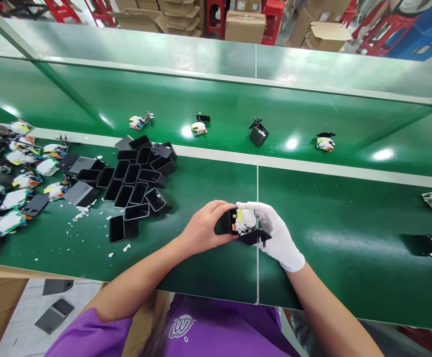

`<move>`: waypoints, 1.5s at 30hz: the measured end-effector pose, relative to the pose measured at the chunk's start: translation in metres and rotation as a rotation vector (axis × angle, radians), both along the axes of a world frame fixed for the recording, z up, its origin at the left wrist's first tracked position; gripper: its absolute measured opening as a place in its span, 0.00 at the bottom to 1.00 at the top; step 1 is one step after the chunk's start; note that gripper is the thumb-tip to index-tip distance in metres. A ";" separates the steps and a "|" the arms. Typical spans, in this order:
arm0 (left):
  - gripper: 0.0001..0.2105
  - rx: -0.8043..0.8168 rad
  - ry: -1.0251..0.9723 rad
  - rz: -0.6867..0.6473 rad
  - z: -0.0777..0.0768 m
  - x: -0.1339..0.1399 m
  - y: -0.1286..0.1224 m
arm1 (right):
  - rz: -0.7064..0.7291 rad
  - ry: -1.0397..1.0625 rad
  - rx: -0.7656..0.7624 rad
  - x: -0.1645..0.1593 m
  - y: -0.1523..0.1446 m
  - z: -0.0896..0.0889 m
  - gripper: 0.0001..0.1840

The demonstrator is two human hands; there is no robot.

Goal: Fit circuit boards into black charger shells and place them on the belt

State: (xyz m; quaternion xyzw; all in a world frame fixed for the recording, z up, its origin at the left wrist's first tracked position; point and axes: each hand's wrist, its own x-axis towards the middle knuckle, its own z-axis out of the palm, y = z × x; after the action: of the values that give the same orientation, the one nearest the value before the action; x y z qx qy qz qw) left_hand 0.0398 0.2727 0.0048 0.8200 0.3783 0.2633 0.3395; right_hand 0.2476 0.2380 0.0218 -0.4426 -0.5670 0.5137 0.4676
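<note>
Red plastic stools (274,9) along top edge, cardboard boxes (245,27) btwn them; open carton (141,21) top L, open box (329,35) top R, blue crate (420,37) nr R corner. Pale rail (164,72) runs across above green bench (201,275), w/ white strip (216,154) lengthwise. White crumbs (80,214) scattered L side. Bottom L: white sheet (25,317) next to brown cardboard (0,307)

A glossy green bench (350,208) runs across, divided lengthwise by a pale strip (219,155), with bright light reflections (292,143) on its surface. A pale rail (201,73) crosses farther back. Beyond stand red stools (274,9), cardboard boxes (244,29) and, rightward, blue containers (422,37).
</note>
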 end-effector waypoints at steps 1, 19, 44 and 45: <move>0.25 0.052 -0.001 0.016 0.000 0.001 -0.001 | 0.014 -0.038 0.039 0.001 0.000 0.000 0.30; 0.29 -0.029 -0.170 -0.057 0.008 -0.002 -0.009 | 0.194 -0.222 0.188 0.005 -0.005 0.000 0.31; 0.05 0.945 -0.024 0.180 0.008 -0.006 -0.003 | -0.138 -0.463 0.535 -0.010 -0.011 0.016 0.14; 0.04 0.988 -0.041 0.190 0.009 -0.005 -0.003 | -0.149 -0.496 0.588 -0.012 -0.013 0.016 0.16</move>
State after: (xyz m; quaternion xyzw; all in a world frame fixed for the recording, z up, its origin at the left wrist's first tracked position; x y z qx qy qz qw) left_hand 0.0348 0.2700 0.0140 0.8394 0.2747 0.4565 -0.1072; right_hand 0.2361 0.2252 0.0378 -0.4406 -0.7520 0.1713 0.4593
